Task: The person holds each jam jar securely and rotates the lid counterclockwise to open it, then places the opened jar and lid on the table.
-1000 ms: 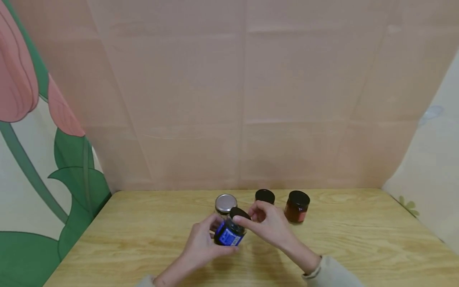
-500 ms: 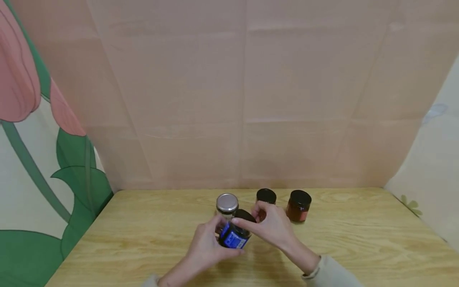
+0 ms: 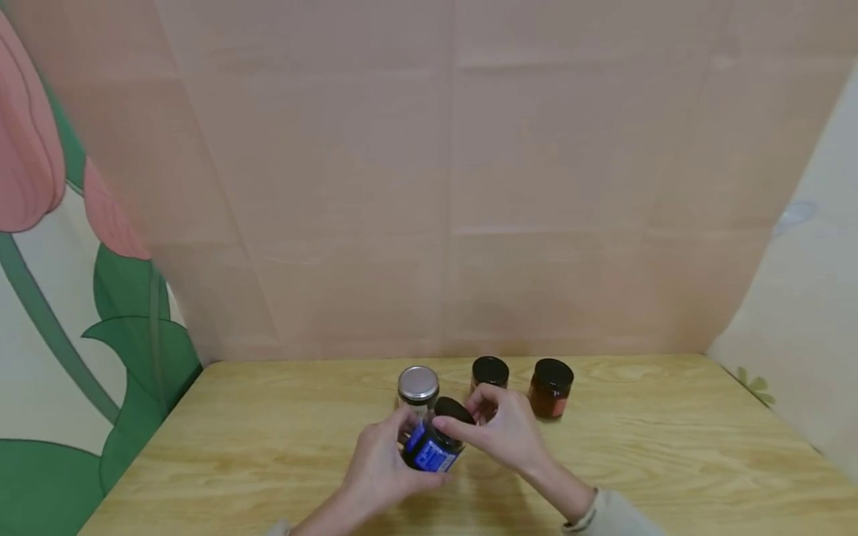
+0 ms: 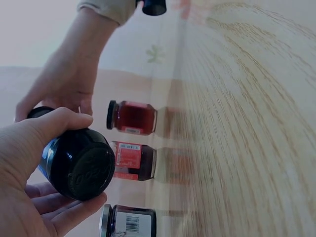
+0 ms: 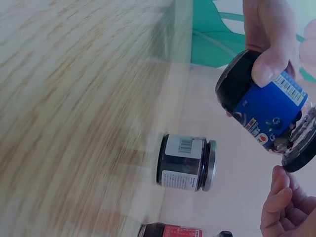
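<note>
Blue label (image 5: 270, 109) lettering is unreadable; the left hand (image 3: 380, 460) grips the barcoded jar (image 4: 81, 160), right hand (image 3: 507, 432) pinching its lid (image 3: 453, 409).

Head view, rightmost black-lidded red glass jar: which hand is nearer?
Right. The right hand is in front and left of the rightmost jar; the left hand is farther left, gripping the blue-labelled glass jar.

no words can be read. barcodes show on the blue-labelled jar (image 5: 269, 111), three o'clock in the right wrist view, and, in the left wrist view, on a red-labelled jar (image 4: 134, 161) at seven o'clock and the silver-lidded jar (image 4: 132, 223) at six.
</note>
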Demonstrator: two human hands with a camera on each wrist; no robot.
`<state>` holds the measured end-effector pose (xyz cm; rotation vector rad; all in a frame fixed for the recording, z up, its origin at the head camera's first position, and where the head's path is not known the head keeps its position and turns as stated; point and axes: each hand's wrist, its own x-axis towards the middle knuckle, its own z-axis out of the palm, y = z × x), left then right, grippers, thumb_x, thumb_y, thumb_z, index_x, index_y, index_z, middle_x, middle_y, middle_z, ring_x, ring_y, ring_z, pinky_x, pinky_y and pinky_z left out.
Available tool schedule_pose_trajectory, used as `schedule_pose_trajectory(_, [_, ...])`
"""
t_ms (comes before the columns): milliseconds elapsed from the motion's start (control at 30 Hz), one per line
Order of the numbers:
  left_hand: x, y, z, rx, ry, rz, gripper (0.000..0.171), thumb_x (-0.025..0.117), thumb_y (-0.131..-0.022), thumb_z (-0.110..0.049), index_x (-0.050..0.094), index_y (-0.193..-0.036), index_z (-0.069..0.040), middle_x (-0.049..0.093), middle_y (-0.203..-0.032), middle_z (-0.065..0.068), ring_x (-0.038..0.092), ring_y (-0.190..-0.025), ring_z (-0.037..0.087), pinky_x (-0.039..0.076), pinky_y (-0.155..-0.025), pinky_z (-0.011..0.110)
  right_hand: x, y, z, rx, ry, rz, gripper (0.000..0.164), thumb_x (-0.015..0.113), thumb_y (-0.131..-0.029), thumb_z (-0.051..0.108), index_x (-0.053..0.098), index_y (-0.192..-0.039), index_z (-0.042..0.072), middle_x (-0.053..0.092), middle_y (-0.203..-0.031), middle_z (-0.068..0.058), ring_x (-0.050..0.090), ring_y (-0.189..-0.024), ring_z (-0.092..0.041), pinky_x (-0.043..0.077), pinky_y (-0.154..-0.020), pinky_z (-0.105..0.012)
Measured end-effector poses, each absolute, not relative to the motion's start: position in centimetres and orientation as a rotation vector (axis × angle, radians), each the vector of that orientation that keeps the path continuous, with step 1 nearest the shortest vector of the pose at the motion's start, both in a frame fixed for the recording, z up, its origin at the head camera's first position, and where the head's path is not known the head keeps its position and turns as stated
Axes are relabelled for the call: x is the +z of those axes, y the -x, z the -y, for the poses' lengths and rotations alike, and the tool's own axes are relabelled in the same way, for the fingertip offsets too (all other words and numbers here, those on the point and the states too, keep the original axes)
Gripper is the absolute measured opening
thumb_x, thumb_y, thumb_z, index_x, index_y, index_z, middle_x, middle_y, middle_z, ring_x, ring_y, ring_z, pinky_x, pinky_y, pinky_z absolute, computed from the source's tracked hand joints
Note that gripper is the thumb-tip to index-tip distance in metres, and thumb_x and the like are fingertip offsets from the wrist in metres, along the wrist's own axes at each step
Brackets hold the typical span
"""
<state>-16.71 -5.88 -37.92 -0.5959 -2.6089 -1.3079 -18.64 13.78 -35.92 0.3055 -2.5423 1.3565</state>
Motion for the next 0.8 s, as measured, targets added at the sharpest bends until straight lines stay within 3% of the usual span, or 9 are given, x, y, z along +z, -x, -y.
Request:
schedule_pose_trajectory(367, [-37.95, 16.62, 5.92, -1.285, 0.622, 2.593, 0.052, 0.089, -0.056, -0.028, 0.058, -0.095, -0.018, 0.067, -0.087, -0.007, 0.060, -0.077, 0.005, 0.049, -0.064, 0.021, -36.21, 18.86, -13.98, 1.391, -0.364, 2.561, 0.036, 0.085, -0.066, 0.039, 0.060, -0.071, 0.014, 0.052, -0.061, 0.005, 0.048, -0.055, -0.006, 0.037, -0.048, -0.020])
schedule_pose_trajectory(800, [-38.10, 16.59, 5.82, -1.289, 0.579, 2.599, 0.052, 0.089, -0.055, -0.026, 0.057, -0.095, -0.016, 0.074, -0.092, 0.005, 0.069, -0.084, 0.017, 0.053, -0.070, 0.026, -36.69, 18.98, -13.85, 1.504, -0.355, 2.551, 0.035, 0.085, -0.068, 0.033, 0.060, -0.076, 0.010, 0.052, -0.061, 0.003, 0.047, -0.054, -0.006, 0.037, -0.046, -0.020])
